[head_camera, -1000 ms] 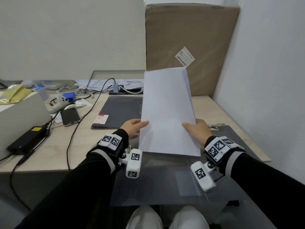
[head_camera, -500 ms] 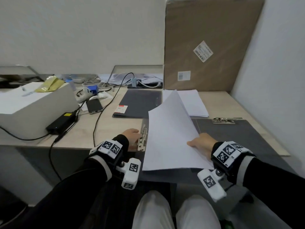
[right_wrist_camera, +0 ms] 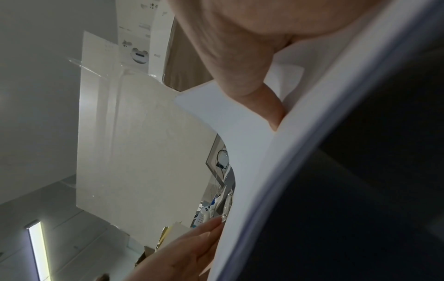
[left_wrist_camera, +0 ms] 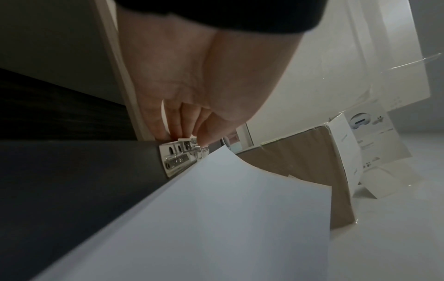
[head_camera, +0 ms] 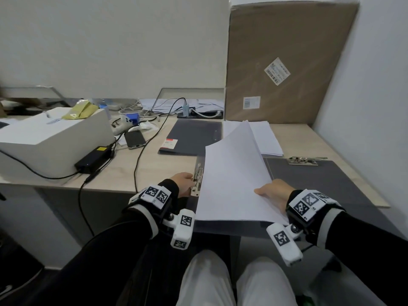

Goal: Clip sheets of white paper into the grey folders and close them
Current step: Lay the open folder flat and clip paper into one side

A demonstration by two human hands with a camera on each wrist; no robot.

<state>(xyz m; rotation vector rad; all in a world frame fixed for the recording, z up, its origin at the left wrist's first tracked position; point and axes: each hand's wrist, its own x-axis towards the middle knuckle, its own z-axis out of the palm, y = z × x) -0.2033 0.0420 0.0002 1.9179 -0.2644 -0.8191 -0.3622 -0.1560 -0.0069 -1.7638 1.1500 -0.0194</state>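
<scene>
The right hand (head_camera: 272, 193) pinches the paper (head_camera: 231, 180), tilted over the open folder (head_camera: 320, 180) on the worktop (head_camera: 154, 171). Left fingers (left_wrist_camera: 177, 123) curl on the clip (head_camera: 197, 180). If the clip snaps early, the sheets could go in skewed or creased.

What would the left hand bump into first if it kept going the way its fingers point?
Nothing new: the left hand already has its fingertips on the folder's metal clip. Pushing on, it would probably meet the edge of the white paper sheets just past the clip, though depth is hard to judge.
</scene>
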